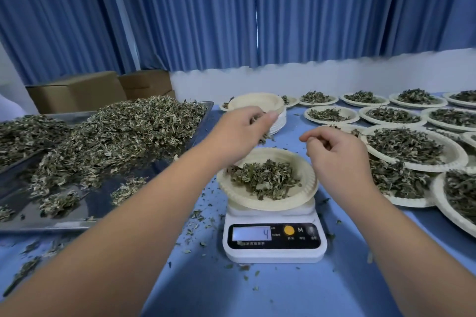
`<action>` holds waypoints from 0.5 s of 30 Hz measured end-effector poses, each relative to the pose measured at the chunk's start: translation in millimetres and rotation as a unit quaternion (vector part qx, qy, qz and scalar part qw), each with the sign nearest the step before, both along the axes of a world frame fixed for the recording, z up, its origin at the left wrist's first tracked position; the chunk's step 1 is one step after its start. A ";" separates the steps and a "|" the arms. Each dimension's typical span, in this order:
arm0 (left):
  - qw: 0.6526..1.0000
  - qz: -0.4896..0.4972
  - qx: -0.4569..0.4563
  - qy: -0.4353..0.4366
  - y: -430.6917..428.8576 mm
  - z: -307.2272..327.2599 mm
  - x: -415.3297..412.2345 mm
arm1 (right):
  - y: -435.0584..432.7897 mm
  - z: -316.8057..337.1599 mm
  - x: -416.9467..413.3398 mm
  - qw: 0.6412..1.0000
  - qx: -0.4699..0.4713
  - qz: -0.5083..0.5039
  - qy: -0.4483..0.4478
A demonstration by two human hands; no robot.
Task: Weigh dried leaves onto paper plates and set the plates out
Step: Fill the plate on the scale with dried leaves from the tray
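Observation:
A paper plate (pixel 307 183) with a small heap of dried leaves (pixel 265 177) sits on a white kitchen scale (pixel 274 244) whose display reads 4. My left hand (pixel 242 128) hovers above the plate's far left rim, fingers curled round a pinch of leaves, some hanging below it. My right hand (pixel 334 152) is above the plate's right rim with fingers loosely curled; a few bits show under them. A big pile of dried leaves (pixel 121 134) lies on a metal tray (pixel 51 224) to the left.
A stack of empty paper plates (pixel 257 103) stands behind the scale. Several filled plates (pixel 404 147) cover the blue table at the right. Loose leaf crumbs (pixel 195 216) lie around the scale. Cardboard boxes (pixel 77 90) sit at the back left under blue curtains.

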State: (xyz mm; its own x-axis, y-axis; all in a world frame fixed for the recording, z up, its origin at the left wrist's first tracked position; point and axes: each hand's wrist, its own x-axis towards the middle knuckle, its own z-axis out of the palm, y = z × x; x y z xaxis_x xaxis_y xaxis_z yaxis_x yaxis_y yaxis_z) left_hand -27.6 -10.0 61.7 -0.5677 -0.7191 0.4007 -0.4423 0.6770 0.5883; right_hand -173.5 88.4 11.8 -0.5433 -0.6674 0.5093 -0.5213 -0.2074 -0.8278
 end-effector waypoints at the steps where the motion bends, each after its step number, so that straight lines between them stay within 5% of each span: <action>1: 1.000 -0.020 0.016 -0.009 1.0 -6.3 -4.8 | -0.4 0.3 -0.6 1.000 -0.002 0.000 0.003; 9: 0.997 -0.080 0.021 -0.006 9.6 -23.1 5.0 | -2.8 -0.9 -4.8 1.000 -0.008 -0.005 0.011; 15: 1.000 0.001 -0.021 0.017 1.8 -25.2 50.0 | -0.2 -0.5 -3.5 1.000 -0.012 -0.002 0.006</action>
State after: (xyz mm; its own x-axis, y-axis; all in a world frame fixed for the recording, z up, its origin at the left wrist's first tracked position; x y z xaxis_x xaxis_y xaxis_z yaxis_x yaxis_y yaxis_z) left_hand 22.3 -8.2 36.5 -0.5513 -0.7024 0.4503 -0.4236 0.7006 0.5742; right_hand -177.0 88.2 11.3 -0.5389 -0.6531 0.5320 -0.5326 -0.2250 -0.8159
